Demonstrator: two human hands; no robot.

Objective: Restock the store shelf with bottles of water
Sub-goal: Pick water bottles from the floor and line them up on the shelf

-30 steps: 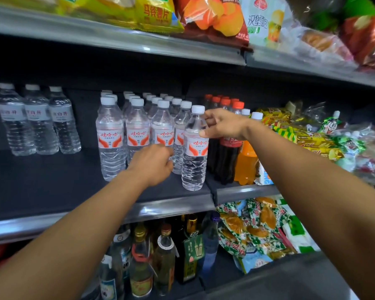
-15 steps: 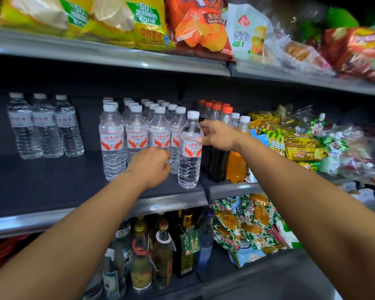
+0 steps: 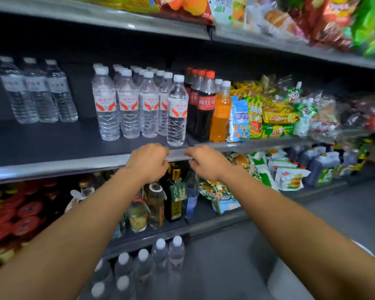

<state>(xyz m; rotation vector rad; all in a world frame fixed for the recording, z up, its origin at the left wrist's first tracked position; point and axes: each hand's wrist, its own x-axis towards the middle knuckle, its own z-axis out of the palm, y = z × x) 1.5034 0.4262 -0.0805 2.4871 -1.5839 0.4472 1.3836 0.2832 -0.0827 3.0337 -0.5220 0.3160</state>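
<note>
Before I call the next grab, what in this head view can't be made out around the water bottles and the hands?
- Rear rows of red-labelled water bottles: front bottles hide them, head view; no count possible.
- Pack of bottles on the floor: cut by the bottom edge, blurred.
- Left hand and right hand: fingers curl away; empty or not is unclear.
- Three bottles at far left: labels too blurred to read.

left hand (image 3: 148, 162) empty | right hand (image 3: 206, 162) empty | water bottles (image 3: 139, 105) on shelf (image 3: 52, 167)
</note>
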